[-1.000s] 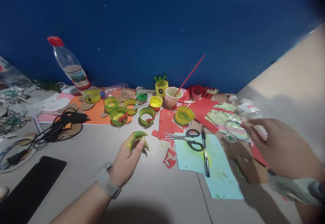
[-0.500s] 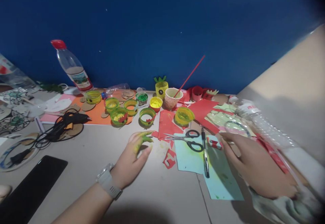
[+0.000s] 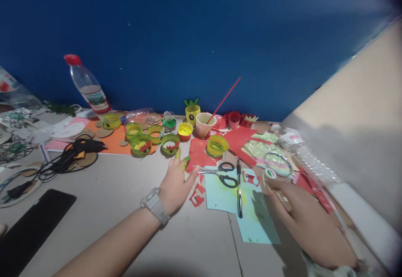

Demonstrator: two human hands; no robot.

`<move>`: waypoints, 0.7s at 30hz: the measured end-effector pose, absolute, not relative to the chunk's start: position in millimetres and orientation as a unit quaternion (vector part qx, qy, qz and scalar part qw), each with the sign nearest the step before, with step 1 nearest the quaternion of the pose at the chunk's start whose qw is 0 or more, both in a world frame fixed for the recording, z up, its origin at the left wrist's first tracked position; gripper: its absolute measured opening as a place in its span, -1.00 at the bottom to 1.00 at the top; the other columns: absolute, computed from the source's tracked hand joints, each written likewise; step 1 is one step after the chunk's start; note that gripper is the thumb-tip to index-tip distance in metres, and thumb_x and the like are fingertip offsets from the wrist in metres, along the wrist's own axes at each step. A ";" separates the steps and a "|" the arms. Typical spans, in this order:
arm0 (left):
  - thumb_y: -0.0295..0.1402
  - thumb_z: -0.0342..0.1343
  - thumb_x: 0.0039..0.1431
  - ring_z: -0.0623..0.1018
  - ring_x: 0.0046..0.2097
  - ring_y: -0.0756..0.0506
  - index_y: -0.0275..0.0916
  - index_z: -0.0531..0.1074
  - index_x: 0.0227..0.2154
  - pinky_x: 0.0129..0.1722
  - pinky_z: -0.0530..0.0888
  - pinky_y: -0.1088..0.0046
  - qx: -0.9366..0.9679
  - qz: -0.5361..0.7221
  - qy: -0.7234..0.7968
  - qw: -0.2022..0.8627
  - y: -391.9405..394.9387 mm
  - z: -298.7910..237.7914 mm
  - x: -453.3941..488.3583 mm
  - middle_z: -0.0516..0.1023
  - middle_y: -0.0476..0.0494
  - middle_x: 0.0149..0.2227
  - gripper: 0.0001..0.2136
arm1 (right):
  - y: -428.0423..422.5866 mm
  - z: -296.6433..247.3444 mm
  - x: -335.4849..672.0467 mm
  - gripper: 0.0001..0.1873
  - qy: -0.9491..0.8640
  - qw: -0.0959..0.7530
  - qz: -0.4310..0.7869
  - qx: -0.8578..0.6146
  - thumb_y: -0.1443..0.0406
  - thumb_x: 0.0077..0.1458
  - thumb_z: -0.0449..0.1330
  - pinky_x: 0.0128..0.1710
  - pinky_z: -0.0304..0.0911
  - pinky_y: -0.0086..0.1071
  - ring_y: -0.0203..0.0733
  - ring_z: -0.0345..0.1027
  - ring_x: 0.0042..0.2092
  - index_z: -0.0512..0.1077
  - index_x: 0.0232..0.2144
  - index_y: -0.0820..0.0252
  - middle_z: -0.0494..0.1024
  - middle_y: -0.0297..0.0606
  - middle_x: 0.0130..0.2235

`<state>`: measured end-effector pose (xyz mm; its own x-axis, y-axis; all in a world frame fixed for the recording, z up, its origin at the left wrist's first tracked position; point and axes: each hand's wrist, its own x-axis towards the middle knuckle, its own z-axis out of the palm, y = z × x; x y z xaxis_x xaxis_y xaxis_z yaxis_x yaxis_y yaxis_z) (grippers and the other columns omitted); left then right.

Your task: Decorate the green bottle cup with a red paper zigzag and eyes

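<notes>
My left hand (image 3: pixel 176 185), with yellow and green paint on its fingers and a grey watch at the wrist, reaches forward with fingers apart. Its fingertips are just in front of a yellow-green ring (image 3: pixel 170 152) with a red and white piece inside. My right hand (image 3: pixel 306 218) is at the right with thumb and index finger close together; what they hold, if anything, I cannot make out. Beside its fingertips is a round white and green piece (image 3: pixel 270 173). Black-handled scissors (image 3: pixel 226 180), a black pen (image 3: pixel 239 193) and a red and white cutout (image 3: pixel 250 177) lie on light blue paper (image 3: pixel 259 226).
Behind stand a paint cup with yellow paint (image 3: pixel 185 130), a patterned cup (image 3: pixel 204 128) with a red stick, and more rings, one yellow (image 3: pixel 217 145). A glue gun (image 3: pixel 88 144), phone (image 3: pixel 40 231) and upright bottle (image 3: pixel 91 88) are left; a plastic bottle (image 3: pixel 309 155) lies right.
My left hand has moved forward to the yellow-green ring, its fingers stretching out. My right hand has drawn away from the red and white cutout. The view has shifted slightly right.
</notes>
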<state>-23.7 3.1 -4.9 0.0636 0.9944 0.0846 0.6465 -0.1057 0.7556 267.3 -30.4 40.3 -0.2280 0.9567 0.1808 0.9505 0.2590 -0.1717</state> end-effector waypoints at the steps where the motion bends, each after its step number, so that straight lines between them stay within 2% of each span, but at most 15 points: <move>1: -0.12 -0.09 0.32 0.09 0.30 -0.32 -0.42 0.33 0.09 0.26 0.10 0.08 0.670 0.314 0.614 0.275 2.2 -5.4 -27.3 0.05 -0.45 0.28 -0.52 | -32.3 42.1 270.4 -0.71 -0.784 0.125 0.011 -0.608 0.14 0.26 -0.09 -0.18 0.33 -0.07 0.11 0.43 -0.10 0.35 -0.18 0.12 0.55 -0.08 -0.14; 5: -0.11 -0.12 0.33 0.13 0.27 -0.29 -0.37 0.34 0.09 0.26 0.10 0.08 0.657 0.317 0.628 0.270 -5.5 -4.1 -43.1 0.15 -0.42 0.23 -0.54 | -34.7 39.9 276.8 -0.72 -0.779 0.113 0.022 -0.616 0.13 0.24 -0.09 -0.20 0.36 -0.07 0.10 0.44 -0.11 0.35 -0.19 0.08 0.55 -0.11 -0.12; 12: -0.17 -0.10 0.33 0.21 0.23 -0.26 -0.36 0.29 0.11 0.23 0.17 0.08 0.657 0.321 0.622 0.281 -18.7 -3.3 -55.8 0.16 -0.39 0.22 -0.57 | -26.9 22.3 269.4 -0.70 -0.779 0.110 0.058 -0.615 0.12 0.25 -0.06 -0.01 0.29 -0.03 0.07 0.37 0.00 0.35 -0.19 0.14 0.53 -0.09 -0.10; 21: -0.21 -0.07 0.33 0.25 0.21 -0.21 -0.25 0.29 0.06 0.22 0.20 0.14 0.666 0.348 0.600 0.275 -28.6 -5.8 -62.5 0.23 -0.30 0.19 -0.67 | -23.1 32.1 246.7 -0.67 -0.794 0.109 0.087 -0.591 0.09 0.26 -0.05 -0.12 0.35 -0.03 0.06 0.44 -0.10 0.39 -0.17 0.13 0.56 -0.11 -0.14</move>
